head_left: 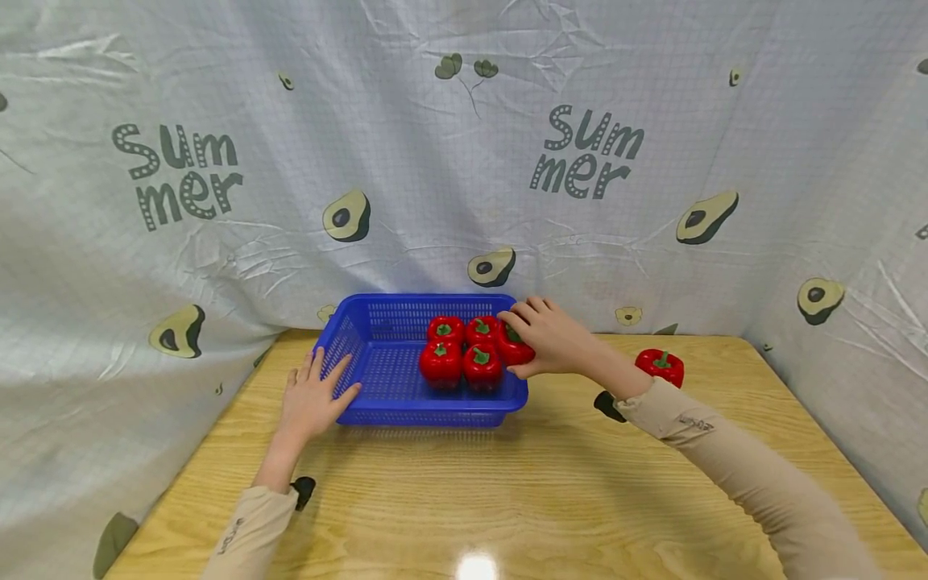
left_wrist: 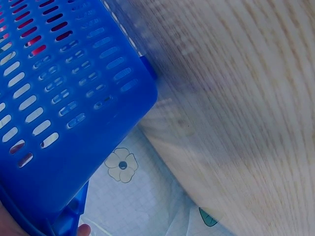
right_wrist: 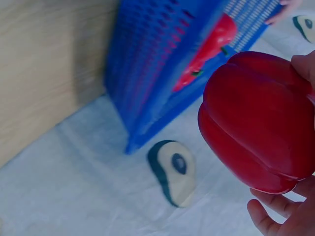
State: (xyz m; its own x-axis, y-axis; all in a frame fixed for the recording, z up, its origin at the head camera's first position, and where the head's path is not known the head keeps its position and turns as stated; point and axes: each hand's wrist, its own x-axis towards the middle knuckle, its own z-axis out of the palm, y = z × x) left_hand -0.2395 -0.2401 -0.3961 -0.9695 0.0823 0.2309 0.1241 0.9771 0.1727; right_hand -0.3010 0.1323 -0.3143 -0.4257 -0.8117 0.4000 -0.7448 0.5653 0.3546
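My right hand [head_left: 547,334] grips a red bell pepper [head_left: 513,348] at the right end of a blue plastic basket [head_left: 435,407]. In the right wrist view this bell pepper [right_wrist: 258,123] is held between thumb and fingers, off the basket's rim. Several more red bell peppers [head_left: 441,366] with green stems stand together in the basket's right half. My left hand [head_left: 313,399] rests with spread fingers on the basket's left rim. In the left wrist view the basket's perforated wall [left_wrist: 98,110] hides most of that hand.
Another red bell pepper [head_left: 660,365] lies on the wooden table [head_left: 464,491] to the right, partly behind my right forearm. A pale curtain [head_left: 406,145] with avocado prints hangs behind the table and along its sides. Dark wrist devices [head_left: 609,407] sit at both cuffs.
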